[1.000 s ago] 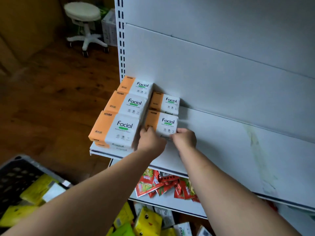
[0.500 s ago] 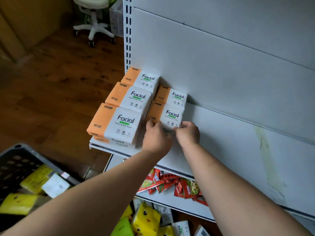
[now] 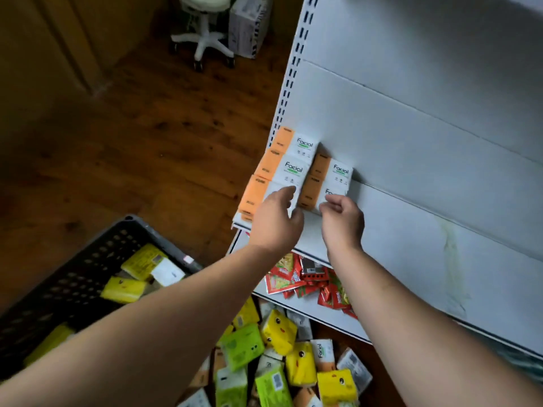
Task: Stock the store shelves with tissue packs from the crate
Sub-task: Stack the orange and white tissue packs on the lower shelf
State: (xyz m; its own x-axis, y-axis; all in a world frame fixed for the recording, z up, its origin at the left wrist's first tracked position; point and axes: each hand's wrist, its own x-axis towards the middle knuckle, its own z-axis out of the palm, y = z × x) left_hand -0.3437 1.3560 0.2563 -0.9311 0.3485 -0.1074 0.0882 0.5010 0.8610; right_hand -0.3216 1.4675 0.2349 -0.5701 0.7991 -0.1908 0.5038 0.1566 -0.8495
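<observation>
Hands at the shelf's (image 3: 411, 245) front tissue packs (image 3: 293, 168), left (image 3: 276, 221) loose-fingered, right (image 3: 342, 221) pinching one; yellow packs (image 3: 123, 289) in black crate (image 3: 97, 239).

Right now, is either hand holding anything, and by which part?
Nothing clearly held. The left hand rests straight fingers on the front-left tissue pack; the right hand curls at the near edge of the front-right tissue pack, grip unclear.

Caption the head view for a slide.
Left hand and right hand at the front Facial tissue packs on the shelf; crate at lower left.
</observation>
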